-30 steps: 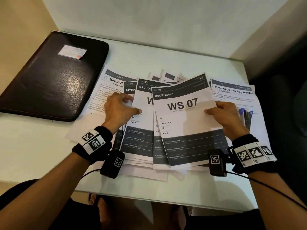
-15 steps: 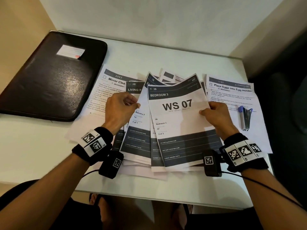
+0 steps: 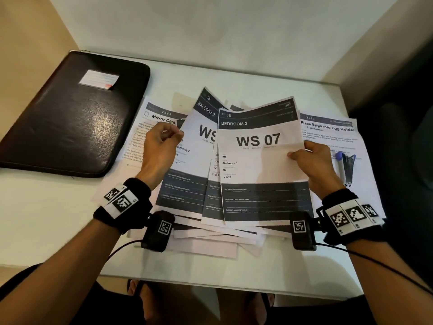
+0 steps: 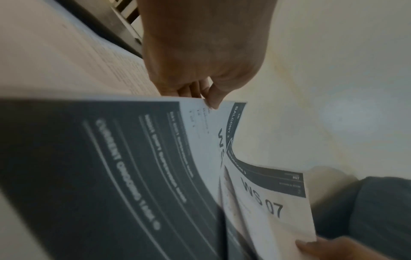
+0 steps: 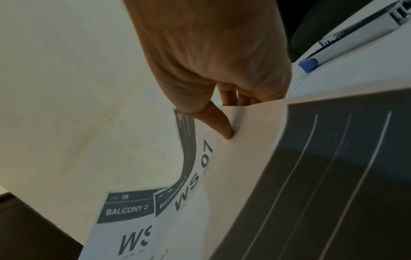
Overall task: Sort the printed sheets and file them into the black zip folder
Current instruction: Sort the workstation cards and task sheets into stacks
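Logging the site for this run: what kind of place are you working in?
Probably a small desk corner in a home or office: a white table pushed against plain walls, a black zip folder, printed sheets naming rooms, and a stapler.

The folder (image 3: pixel 72 113) is glossy black, with a white label (image 3: pixel 98 79) marked by a small red patch. The sheets (image 3: pixel 262 160) are white, each with a dark grey header band and a dark grey lower block crossed by thin pale lines (lettering bold black). The table (image 3: pixel 46 219) is white. A stapler (image 3: pixel 345 170) is grey with blue ends. Both wristbands (image 3: pixel 121 202) are black, carrying black-and-white square codes.
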